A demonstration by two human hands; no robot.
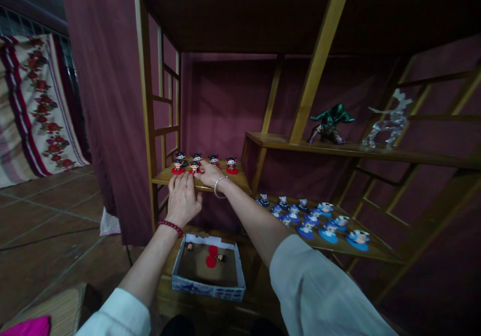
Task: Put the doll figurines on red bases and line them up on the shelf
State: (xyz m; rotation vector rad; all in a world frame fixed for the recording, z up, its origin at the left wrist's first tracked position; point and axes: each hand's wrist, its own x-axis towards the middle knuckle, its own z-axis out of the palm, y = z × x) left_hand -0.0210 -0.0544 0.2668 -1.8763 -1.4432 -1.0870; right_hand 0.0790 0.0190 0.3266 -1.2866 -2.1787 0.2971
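Note:
Small figurines with black hair and red bases stand in two rows on a wooden shelf (240,181). My right hand (209,175), with a silver bangle at its wrist, has its thumb and fingers closed at the base of the second front figurine (194,166). Beside it, my left hand (183,202) lies over the shelf's front edge. Its fingers are stretched out below the leftmost front figurine (178,166), and it holds nothing. Behind are a back-row figurine (214,160) and a figurine at the right end (231,164).
Below the shelf, an open cardboard box (206,290) contains red discs (211,261) and small figurine pieces (221,258). Several blue-based figurines (328,233) occupy a lower right shelf. A green figure (333,119) and a clear animal figure (391,120) stand above. Upright posts (319,65) divide the shelving.

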